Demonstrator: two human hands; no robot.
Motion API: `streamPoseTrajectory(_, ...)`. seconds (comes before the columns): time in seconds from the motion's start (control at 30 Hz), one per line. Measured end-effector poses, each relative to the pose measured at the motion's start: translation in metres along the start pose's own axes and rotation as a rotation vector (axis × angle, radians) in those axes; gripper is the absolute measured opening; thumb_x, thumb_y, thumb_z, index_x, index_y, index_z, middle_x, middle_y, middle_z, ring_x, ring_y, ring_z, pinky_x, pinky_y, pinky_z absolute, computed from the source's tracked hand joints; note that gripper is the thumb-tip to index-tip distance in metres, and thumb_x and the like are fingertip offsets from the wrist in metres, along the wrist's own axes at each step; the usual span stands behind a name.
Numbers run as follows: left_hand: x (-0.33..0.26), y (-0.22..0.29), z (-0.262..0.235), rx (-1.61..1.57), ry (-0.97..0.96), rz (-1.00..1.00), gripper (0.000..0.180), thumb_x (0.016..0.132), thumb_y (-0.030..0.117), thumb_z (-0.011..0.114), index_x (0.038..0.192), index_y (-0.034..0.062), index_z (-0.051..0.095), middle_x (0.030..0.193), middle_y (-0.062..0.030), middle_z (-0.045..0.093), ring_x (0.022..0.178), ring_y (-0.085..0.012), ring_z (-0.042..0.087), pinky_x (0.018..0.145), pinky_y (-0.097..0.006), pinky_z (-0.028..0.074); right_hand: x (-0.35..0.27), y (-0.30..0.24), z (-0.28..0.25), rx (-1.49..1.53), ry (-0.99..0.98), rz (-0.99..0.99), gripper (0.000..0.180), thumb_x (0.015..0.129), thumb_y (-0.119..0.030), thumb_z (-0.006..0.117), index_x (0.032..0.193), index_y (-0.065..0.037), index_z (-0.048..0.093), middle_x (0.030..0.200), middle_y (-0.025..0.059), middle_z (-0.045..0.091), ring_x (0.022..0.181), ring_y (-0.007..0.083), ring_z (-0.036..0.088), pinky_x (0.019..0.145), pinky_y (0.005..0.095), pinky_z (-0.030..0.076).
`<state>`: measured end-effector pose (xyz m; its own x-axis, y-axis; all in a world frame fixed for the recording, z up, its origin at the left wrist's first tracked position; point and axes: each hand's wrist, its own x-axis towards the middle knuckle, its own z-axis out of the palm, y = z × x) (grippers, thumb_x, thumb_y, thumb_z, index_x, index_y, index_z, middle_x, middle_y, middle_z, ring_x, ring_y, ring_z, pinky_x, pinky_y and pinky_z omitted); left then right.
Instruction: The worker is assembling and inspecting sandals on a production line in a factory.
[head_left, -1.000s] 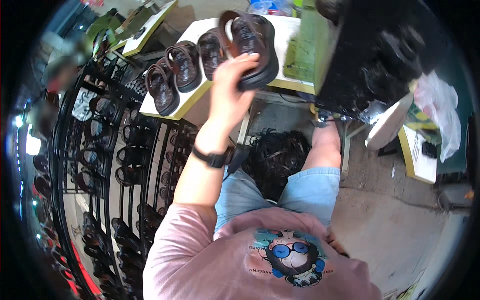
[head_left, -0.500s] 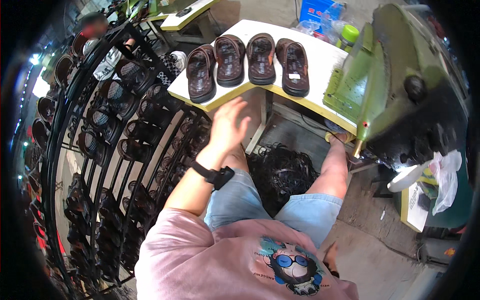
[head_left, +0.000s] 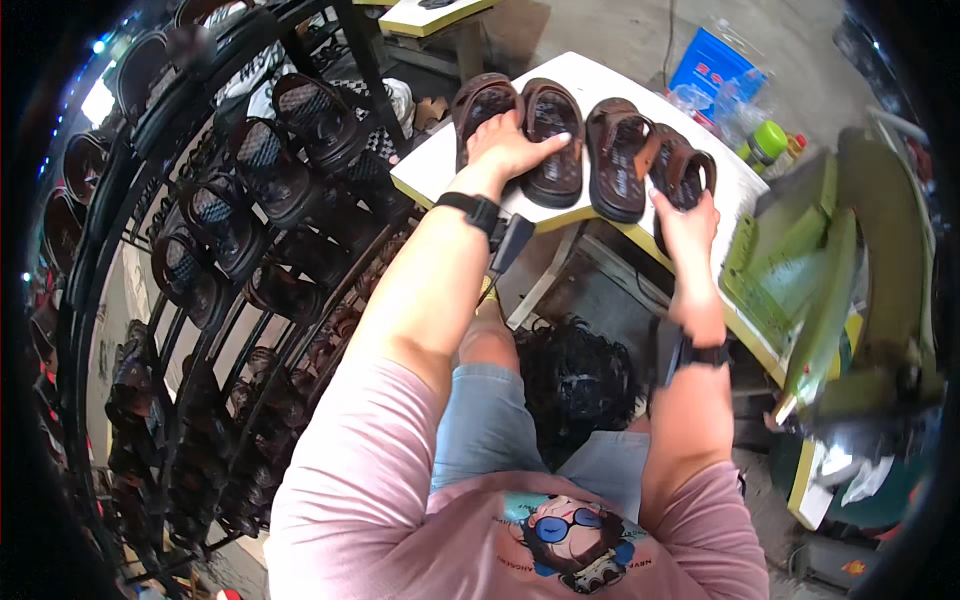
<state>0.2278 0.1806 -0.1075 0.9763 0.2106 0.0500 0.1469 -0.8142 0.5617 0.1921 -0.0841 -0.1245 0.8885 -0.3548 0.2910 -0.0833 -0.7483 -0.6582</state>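
Several dark brown slide sandals stand in a row on the white table [head_left: 580, 70], toes pointing away from me. My left hand [head_left: 505, 152] lies over the leftmost sandal [head_left: 487, 95], fingers stretched forward onto its footbed. Its thumb sticks out sideways across the second sandal [head_left: 552, 165], and the hand is open. At the rightmost sandal [head_left: 690, 165], my right hand [head_left: 688, 225] grips the heel end, thumb on one side and fingers on the other. Between them the third sandal [head_left: 618, 170] is untouched.
A black rack [head_left: 215, 95] packed with sandals rises at my left. Right of the table stands a green machine [head_left: 800, 270]. A green-capped bottle [head_left: 766, 140] and a blue package [head_left: 712, 65] are beyond the table. Dark strips [head_left: 580, 375] lie heaped underneath.
My left hand has reached forward onto the leftmost sandal. My right arm, earlier low at my side, has come up to the rightmost sandal. The two right sandals have shifted closer together.
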Motion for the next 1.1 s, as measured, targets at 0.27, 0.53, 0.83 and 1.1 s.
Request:
streamPoseTrajectory(0.27,0.05,-0.03,0.005,-0.064,0.076,0.159,0.033,0.078,0.033,0.057,0.107,0.018,0.066,0.119,-0.0132,0.056,0.11,-0.0314,0.052,0.097,-0.039,0.041,0.077,-0.041,0.074,-0.471,-0.126,-0.004,0.044,0.08,-0.04,0.055,0.11,-0.009,0.063,0.118,0.019,0.057,0.111,0.0396,0.053,0.095,0.0477,0.042)
streamPoseTrajectory(0.53,-0.139,-0.088,-0.023,-0.232,0.296,0.373,0.018,0.074,0.012,0.062,0.087,0.0007,0.058,0.095,-0.0189,0.053,0.085,-0.039,0.056,0.074,-0.046,0.046,-0.073,-0.008,0.036,-0.214,0.024,-0.77,0.036,0.085,-0.023,0.058,0.109,0.004,0.058,0.108,0.0254,0.058,0.102,0.0395,0.053,0.095,0.0455,0.036)
streamPoseTrajectory(0.83,-0.392,-0.282,0.02,-0.079,0.157,-0.452,0.028,0.079,0.011,0.059,0.1,-0.0049,0.052,0.094,-0.0284,0.058,0.084,-0.0463,0.057,0.074,-0.049,0.047,-0.287,0.034,0.089,-0.22,-0.905,-0.557,0.036,0.083,-0.025,0.06,0.073,0.01,0.059,0.083,0.0307,0.056,0.089,0.0461,0.051,0.083,0.0497,0.04)
streamPoseTrajectory(1.1,-0.33,-0.434,0.034,0.149,0.345,-0.729,0.029,0.083,0.014,0.057,0.102,-0.0077,0.057,0.1,-0.0298,0.058,0.095,-0.0447,0.054,0.086,-0.044,0.043,-0.277,-0.083,0.313,0.146,-0.74,-0.874,0.027,0.083,-0.023,0.062,0.071,0.001,0.056,0.085,0.0191,0.055,0.09,0.0368,0.051,0.081,0.0442,0.042)
